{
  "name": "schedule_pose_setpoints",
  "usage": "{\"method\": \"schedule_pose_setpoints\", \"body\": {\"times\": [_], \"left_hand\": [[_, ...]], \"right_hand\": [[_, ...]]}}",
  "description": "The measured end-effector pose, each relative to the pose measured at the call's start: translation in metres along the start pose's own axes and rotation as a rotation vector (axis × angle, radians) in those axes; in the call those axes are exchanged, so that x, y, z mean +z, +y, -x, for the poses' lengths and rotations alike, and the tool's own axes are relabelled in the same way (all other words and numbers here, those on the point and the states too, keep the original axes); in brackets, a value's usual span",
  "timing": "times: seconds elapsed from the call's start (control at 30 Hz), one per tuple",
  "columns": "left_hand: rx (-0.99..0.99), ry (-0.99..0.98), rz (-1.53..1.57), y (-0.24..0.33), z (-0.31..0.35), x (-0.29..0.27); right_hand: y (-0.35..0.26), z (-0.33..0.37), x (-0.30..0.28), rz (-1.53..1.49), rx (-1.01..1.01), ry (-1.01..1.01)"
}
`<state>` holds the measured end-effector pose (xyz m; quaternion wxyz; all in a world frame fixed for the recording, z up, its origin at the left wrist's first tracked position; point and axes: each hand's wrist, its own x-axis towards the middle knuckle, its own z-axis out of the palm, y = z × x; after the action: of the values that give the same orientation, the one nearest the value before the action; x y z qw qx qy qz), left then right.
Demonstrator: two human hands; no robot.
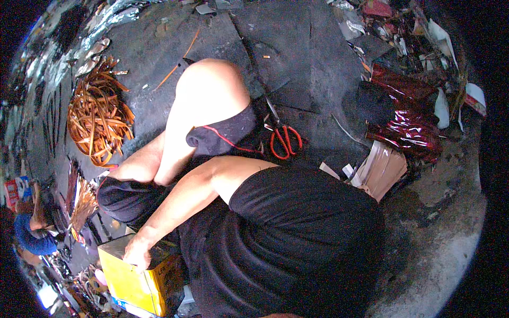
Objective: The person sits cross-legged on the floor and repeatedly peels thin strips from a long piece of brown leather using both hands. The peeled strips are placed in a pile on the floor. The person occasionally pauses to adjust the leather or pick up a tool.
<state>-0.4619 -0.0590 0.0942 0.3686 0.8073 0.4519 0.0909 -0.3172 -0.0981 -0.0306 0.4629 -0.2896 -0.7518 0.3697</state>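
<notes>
My bare right arm reaches down to the lower left from a black short sleeve. My right hand (139,254) is closed over the top edge of a yellow box-shaped tin (127,281), its fingers bent against the side. The tin stands tilted beside my dark clothing, and its inside cannot be made out. My left hand does not show; a small pinkish shape at the tin's far side is too unclear to name. Beyond my raised bare knee (212,79) lies a pair of scissors (286,142) with red-orange handles, on the dark floor.
A tangled heap of orange-brown strips (98,116) lies at the left, with a bundle of thin strips (84,204) below it. Dark red shiny sheeting (408,119) and flattened brown cardboard (383,169) lie at the right. A person's blue sleeve (33,236) shows at the far left.
</notes>
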Motion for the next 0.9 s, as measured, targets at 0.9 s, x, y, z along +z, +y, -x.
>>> {"method": "schedule_pose_setpoints", "body": {"times": [0.9], "left_hand": [[-0.284,0.652,-0.707,-0.158,0.093,-0.047]], "right_hand": [[-0.247,0.256,-0.16,0.032,0.184,0.754]]}}
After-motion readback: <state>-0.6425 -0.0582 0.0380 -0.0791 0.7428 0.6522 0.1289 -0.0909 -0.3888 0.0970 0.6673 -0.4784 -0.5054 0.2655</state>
